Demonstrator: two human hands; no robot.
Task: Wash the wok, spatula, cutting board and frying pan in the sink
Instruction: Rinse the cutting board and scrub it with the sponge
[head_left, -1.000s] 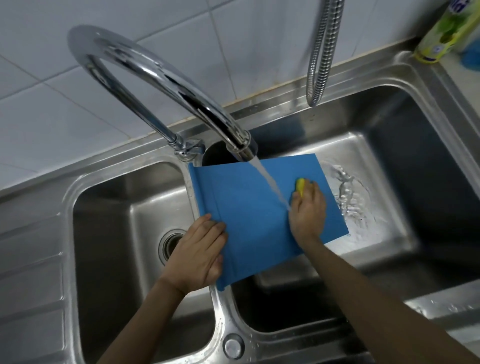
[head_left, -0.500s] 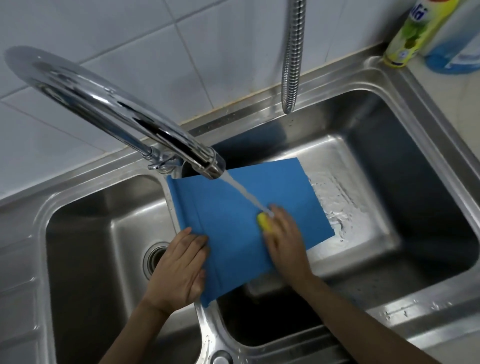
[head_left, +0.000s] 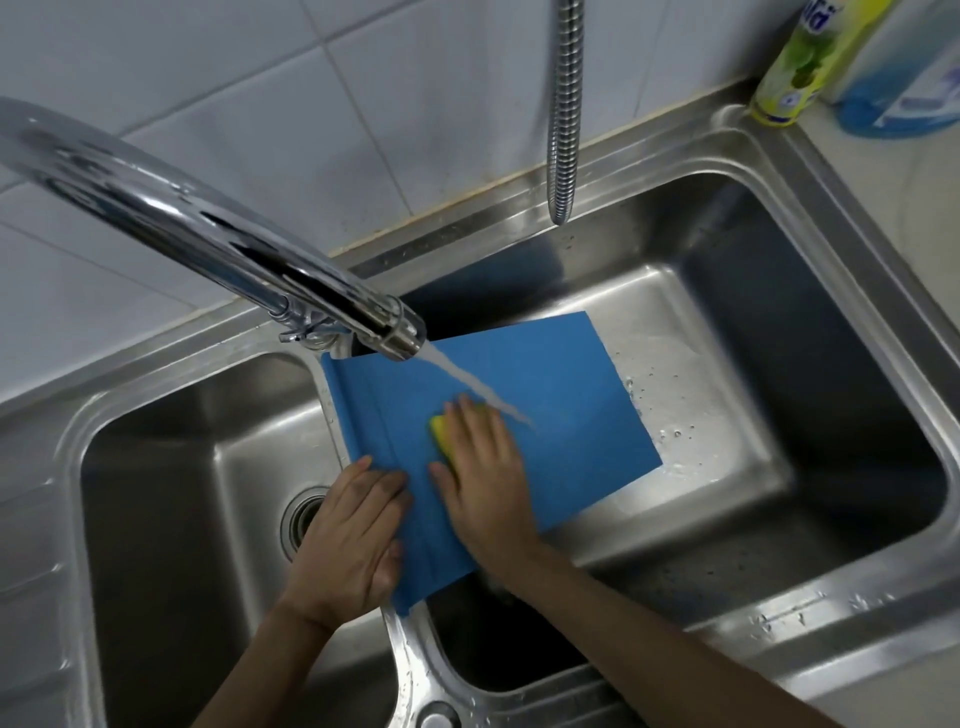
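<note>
Nothing here reads clearly. The yellow-green bottle (head_left: 810, 57) at the sink's far right corner shows a scrap of blue lettering, cut off; the blue bottle's (head_left: 904, 78) label is too blurred.

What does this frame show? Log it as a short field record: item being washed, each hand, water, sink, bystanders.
item: blue cutting board, tilted over the right basin, its left edge on the divider
left hand: grips the board's left edge
right hand: presses a yellow sponge flat onto the board
water: running from the faucet onto the board beside the right hand
sink: steel, double basin; drain visible in the left one
bystanders: two bottles at the far right corner; hanging metal hose
wok, spatula, frying pan: not in view
</note>
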